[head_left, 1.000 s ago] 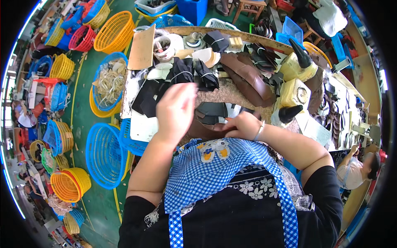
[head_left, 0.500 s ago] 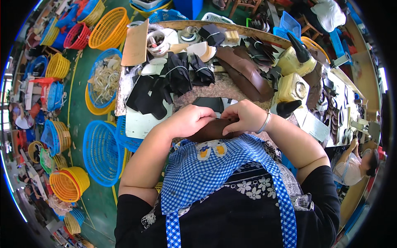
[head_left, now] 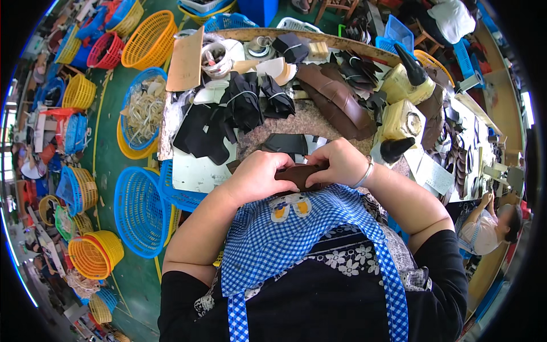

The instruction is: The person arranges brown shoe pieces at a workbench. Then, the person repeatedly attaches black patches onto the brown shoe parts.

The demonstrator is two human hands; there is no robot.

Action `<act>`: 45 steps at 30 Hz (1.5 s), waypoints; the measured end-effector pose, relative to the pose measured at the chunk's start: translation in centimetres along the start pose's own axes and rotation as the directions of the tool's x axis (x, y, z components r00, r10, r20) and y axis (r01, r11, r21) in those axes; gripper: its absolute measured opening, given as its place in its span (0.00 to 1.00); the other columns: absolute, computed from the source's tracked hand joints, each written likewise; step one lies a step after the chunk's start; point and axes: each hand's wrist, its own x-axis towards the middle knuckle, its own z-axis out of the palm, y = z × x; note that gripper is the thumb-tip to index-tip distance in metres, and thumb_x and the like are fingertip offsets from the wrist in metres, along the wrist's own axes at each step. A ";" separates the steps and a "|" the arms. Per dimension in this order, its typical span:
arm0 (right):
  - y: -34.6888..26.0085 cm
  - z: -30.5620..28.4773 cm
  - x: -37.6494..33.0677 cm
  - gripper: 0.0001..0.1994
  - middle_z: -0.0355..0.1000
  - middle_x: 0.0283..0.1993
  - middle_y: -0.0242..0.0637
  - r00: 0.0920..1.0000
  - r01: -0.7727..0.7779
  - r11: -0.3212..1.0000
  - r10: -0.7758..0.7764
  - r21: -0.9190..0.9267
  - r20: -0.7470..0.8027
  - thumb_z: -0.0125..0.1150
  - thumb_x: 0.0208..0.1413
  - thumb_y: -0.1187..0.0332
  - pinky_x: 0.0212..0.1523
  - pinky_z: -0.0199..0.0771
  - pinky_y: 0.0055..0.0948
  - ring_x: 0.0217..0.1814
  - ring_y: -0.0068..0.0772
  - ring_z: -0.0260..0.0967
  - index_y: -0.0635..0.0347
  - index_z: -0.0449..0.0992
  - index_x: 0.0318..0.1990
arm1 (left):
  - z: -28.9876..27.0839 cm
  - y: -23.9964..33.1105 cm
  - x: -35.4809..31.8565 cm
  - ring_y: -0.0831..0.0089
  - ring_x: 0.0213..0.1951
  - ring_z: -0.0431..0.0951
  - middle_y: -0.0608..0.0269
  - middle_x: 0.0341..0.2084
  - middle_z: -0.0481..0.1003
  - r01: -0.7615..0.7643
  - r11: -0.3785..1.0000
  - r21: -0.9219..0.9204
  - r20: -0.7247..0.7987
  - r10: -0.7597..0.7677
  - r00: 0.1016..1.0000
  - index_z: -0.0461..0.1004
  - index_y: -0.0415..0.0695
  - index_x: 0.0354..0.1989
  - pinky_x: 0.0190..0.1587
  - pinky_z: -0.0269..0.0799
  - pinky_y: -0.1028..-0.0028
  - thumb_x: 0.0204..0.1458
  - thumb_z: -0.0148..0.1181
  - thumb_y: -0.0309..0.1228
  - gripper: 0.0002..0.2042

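Note:
Close to the table's front edge, both hands pinch one dark brown leather piece just above my blue checked apron. My left hand grips its left part with the thumb on the near side. On its right part, my right hand, with a bangle at the wrist, holds it between thumb and curled fingers. Just beyond the hands lies a black flat piece on the worktable. Tied bundles of black pieces and a stack of brown leather pieces lie farther back.
Two yellowish containers with black nozzles stand at the right of the table. A tape roll and a cardboard sheet are at its far left. Blue baskets stand on the floor at left. Another person sits at right.
My left hand has shifted slightly right, and its thumb now shows on the near side of the brown leather piece. The thumbs are closer together and the leather has turned a little.

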 end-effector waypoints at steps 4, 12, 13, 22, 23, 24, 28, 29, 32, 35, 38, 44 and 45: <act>0.0 0.3 0.2 0.20 0.73 0.24 0.43 0.997 0.067 0.997 -0.069 0.049 0.041 0.70 0.33 0.55 0.30 0.70 0.30 0.27 0.39 0.72 0.59 0.78 0.33 | 0.6 -1.0 -0.1 0.62 0.30 0.78 0.54 0.26 0.77 -0.033 0.999 -0.037 -0.038 0.031 0.999 0.75 0.41 0.32 0.35 0.72 0.69 0.35 0.68 0.34 0.15; 0.3 0.9 0.6 0.22 0.72 0.27 0.45 0.956 0.164 0.981 -0.183 0.101 0.231 0.70 0.34 0.55 0.31 0.69 0.34 0.29 0.43 0.71 0.60 0.77 0.36 | 1.0 -1.8 -0.3 0.81 0.28 0.74 0.62 0.25 0.75 -0.196 0.938 -0.286 0.064 0.222 0.973 0.71 0.39 0.33 0.32 0.70 0.77 0.40 0.68 0.29 0.14; 0.5 0.8 0.7 0.22 0.72 0.26 0.45 0.960 0.151 0.982 -0.173 0.114 0.219 0.72 0.33 0.56 0.30 0.69 0.32 0.27 0.41 0.70 0.61 0.77 0.35 | 0.9 -2.0 -0.3 0.82 0.27 0.73 0.63 0.24 0.76 -0.194 0.920 -0.341 0.032 0.218 0.975 0.72 0.39 0.34 0.31 0.70 0.78 0.39 0.69 0.29 0.15; 6.3 -4.4 1.8 0.19 0.73 0.32 0.31 0.957 -0.011 0.883 0.145 0.470 -0.251 0.68 0.42 0.74 0.36 0.68 0.19 0.34 0.16 0.66 0.70 0.73 0.43 | -3.3 -17.3 -1.7 0.76 0.26 0.77 0.58 0.26 0.77 -0.233 0.857 -0.460 -0.868 -0.378 0.321 0.70 0.37 0.38 0.29 0.71 0.79 0.45 0.64 0.24 0.12; 8.9 -4.9 2.4 0.19 0.74 0.33 0.32 0.920 -0.007 0.911 0.168 0.412 -0.355 0.68 0.42 0.74 0.36 0.68 0.20 0.34 0.16 0.67 0.69 0.73 0.44 | -3.6 -19.6 -2.4 0.72 0.28 0.77 0.56 0.27 0.77 0.039 0.900 -0.434 -0.865 -0.428 0.261 0.70 0.37 0.38 0.31 0.72 0.76 0.44 0.65 0.27 0.14; 10.8 -5.4 3.0 0.20 0.74 0.34 0.33 0.871 -0.011 0.936 0.182 0.351 -0.457 0.68 0.43 0.73 0.37 0.68 0.20 0.35 0.17 0.67 0.67 0.72 0.45 | -3.8 -21.4 -2.8 0.69 0.29 0.77 0.54 0.28 0.76 0.308 0.868 -0.389 -0.868 -0.458 0.192 0.69 0.37 0.39 0.33 0.72 0.73 0.43 0.66 0.29 0.16; 8.4 -3.7 4.6 0.19 0.72 0.37 0.41 0.636 -0.164 0.792 -0.371 -0.588 -0.677 0.67 0.38 0.69 0.41 0.69 0.37 0.40 0.40 0.70 0.62 0.73 0.41 | -2.2 -25.1 -3.3 0.58 0.33 0.75 0.54 0.28 0.74 0.674 0.725 -0.141 -0.925 -0.339 0.171 0.71 0.38 0.36 0.37 0.71 0.63 0.39 0.68 0.34 0.18; 8.0 -2.1 4.9 0.20 0.72 0.38 0.41 0.792 -0.071 0.843 -0.277 -0.533 -0.543 0.67 0.37 0.68 0.44 0.68 0.39 0.42 0.44 0.68 0.61 0.72 0.41 | -1.9 -25.9 -3.3 0.58 0.33 0.75 0.54 0.28 0.74 0.703 0.690 -0.173 -0.901 -0.398 0.169 0.71 0.39 0.35 0.36 0.71 0.63 0.38 0.68 0.34 0.17; 8.7 3.8 4.9 0.23 0.68 0.44 0.42 0.993 0.111 0.876 -0.113 -0.469 0.022 0.67 0.36 0.64 0.49 0.66 0.37 0.48 0.45 0.65 0.59 0.70 0.44 | -2.6 -26.4 -2.7 0.56 0.32 0.74 0.53 0.27 0.73 0.744 0.630 -0.223 -0.825 -0.528 0.200 0.73 0.42 0.30 0.34 0.70 0.62 0.38 0.68 0.33 0.13; 9.7 5.9 5.7 0.24 0.65 0.49 0.42 0.984 -0.074 0.830 -0.031 -0.553 -0.178 0.66 0.38 0.65 0.52 0.65 0.36 0.52 0.47 0.62 0.61 0.69 0.46 | -2.5 -26.3 -3.7 0.56 0.31 0.74 0.56 0.29 0.71 0.696 0.715 -0.057 -0.912 -0.322 0.256 0.73 0.43 0.29 0.33 0.70 0.62 0.39 0.66 0.30 0.10; 10.9 5.9 5.2 0.24 0.62 0.53 0.42 0.984 -0.046 0.888 -0.038 -0.458 -0.174 0.62 0.40 0.70 0.54 0.64 0.36 0.55 0.48 0.59 0.62 0.67 0.48 | -3.4 -22.1 -5.1 0.69 0.30 0.72 0.58 0.30 0.73 0.386 0.908 -0.162 -0.917 -0.283 0.282 0.74 0.41 0.28 0.33 0.68 0.71 0.42 0.62 0.23 0.05; 13.4 6.5 3.5 0.21 0.66 0.47 0.46 0.926 0.101 0.920 -0.226 -0.379 -0.302 0.55 0.37 0.78 0.50 0.67 0.36 0.47 0.48 0.65 0.64 0.70 0.46 | -3.6 -16.3 -7.0 0.83 0.28 0.68 0.66 0.35 0.75 -0.197 0.952 -0.236 -0.906 -0.142 0.399 0.76 0.38 0.29 0.28 0.62 0.81 0.50 0.54 0.20 0.04; 13.1 6.1 3.4 0.17 0.68 0.41 0.47 0.850 0.083 0.961 -0.206 -0.263 -0.485 0.55 0.38 0.79 0.43 0.71 0.37 0.39 0.48 0.68 0.63 0.73 0.41 | -3.3 -15.4 -6.5 0.82 0.30 0.68 0.65 0.35 0.74 -0.148 0.958 -0.244 -0.927 -0.186 0.327 0.74 0.37 0.27 0.29 0.63 0.83 0.51 0.54 0.20 0.04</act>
